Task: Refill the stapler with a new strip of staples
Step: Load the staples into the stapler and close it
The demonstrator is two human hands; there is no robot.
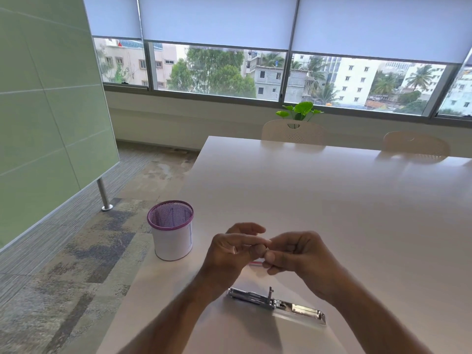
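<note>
A chrome stapler (277,304) lies swung open flat on the white table (332,200), near its front edge, with a small metal tab standing up at its middle. Above and beyond it my left hand (228,252) and my right hand (296,254) meet fingertip to fingertip. Between them they pinch a small pink and white box (255,263), of which only a thin edge shows under the fingers. Neither hand touches the stapler. No loose strip of staples is visible.
A purple mesh pen cup (171,229) with a white lower half stands at the table's left edge, left of my hands. Two pale chairs (293,132) stand at the far side. A green glass board (51,111) stands on the carpet to the left.
</note>
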